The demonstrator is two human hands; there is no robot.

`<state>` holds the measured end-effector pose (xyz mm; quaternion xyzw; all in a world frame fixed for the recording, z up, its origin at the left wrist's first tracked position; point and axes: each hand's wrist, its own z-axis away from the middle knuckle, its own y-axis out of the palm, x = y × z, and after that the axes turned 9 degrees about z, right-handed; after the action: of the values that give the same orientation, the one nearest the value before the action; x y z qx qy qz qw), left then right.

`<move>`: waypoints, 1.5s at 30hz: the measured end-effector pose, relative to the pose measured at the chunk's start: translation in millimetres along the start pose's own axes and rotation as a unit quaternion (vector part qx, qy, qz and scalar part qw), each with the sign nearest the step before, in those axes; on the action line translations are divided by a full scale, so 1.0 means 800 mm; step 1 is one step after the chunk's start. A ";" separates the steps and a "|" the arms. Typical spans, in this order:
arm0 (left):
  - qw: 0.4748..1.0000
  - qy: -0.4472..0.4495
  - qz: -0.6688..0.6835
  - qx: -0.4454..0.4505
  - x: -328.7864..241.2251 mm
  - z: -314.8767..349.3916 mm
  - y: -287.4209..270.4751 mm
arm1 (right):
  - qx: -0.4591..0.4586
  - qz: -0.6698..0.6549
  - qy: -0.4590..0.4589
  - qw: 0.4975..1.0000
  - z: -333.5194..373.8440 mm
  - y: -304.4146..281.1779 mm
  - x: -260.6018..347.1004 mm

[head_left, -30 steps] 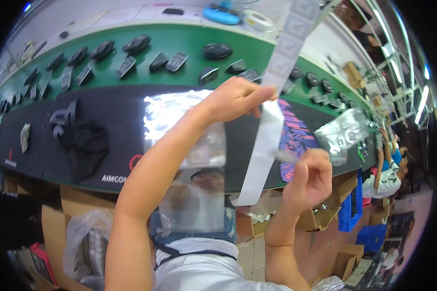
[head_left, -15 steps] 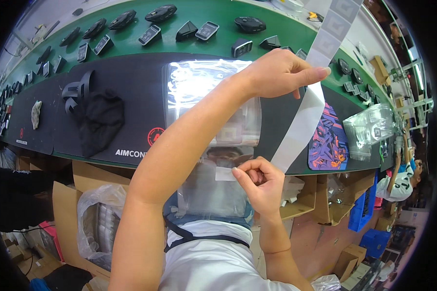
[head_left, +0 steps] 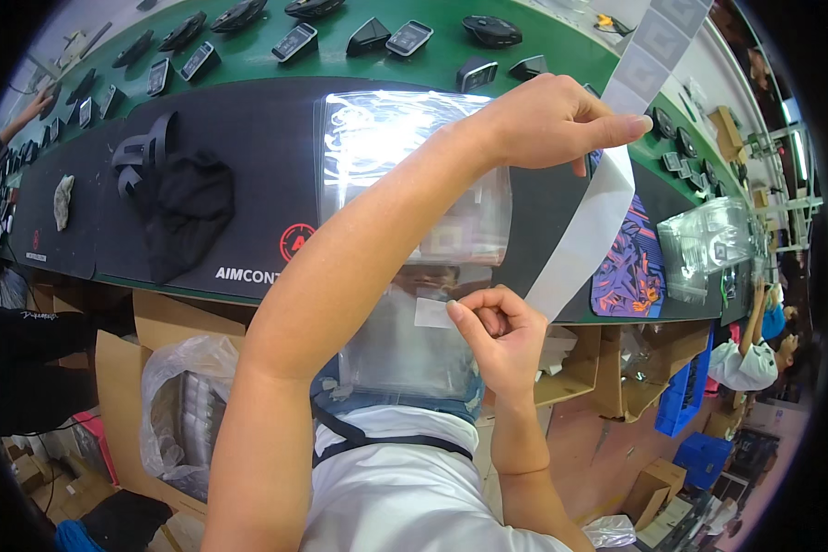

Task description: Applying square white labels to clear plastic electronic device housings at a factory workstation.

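Above the black mat (head_left: 248, 184) — left hand (head_left: 552, 120) raised, pinching label strip (head_left: 584, 235); right hand (head_left: 497, 336) pinching a small sticker (head_left: 431, 313).

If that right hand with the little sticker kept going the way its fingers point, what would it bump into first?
Most likely the clear plastic bag: the right hand holds a small white label toward it at the fingertips. Depth is hard to judge here, so label and bag may already touch.
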<state>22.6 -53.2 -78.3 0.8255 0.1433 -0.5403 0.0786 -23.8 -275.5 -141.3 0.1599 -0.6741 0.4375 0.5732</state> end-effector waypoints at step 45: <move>0.999 -0.017 -0.013 -0.031 0.002 -0.004 -0.013 | -0.024 0.148 -0.323 0.935 -0.042 -0.008 -0.024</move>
<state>22.5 -41.9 -78.4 0.8113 0.1689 -0.5508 0.0994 7.5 -258.8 -157.4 0.1775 -0.8490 0.4262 0.2572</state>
